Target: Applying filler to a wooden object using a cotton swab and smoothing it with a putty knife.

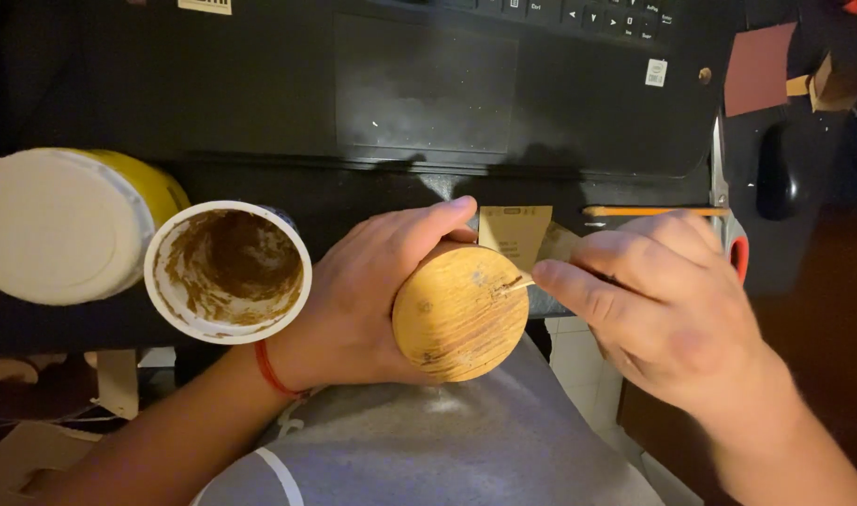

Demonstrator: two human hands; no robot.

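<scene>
Two hands (pixel 354 300) (pixel 663 309), two tubs (pixel 59 225) (pixel 227 272), one wooden cylinder (pixel 459 314), one laptop (pixel 260 84).

The left hand (pixel 354 305) grips a round wooden piece (pixel 460 313) while the right hand (pixel 672 314) presses a thin stick (pixel 515 285) against it.

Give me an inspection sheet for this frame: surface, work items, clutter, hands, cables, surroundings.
Surface: dark desk, laptop on it.
Work items: round wooden cylinder, end toward camera; thin stick at its rim.
Clutter: paint-smeared white cup, yellow tub with white lid, scissors, pencil, cardboard piece, mouse.
Hands: left hand grips the cylinder; right hand pinches the stick.
Cables: nothing seen.
Surroundings: grey clothing below, dim light.
</scene>
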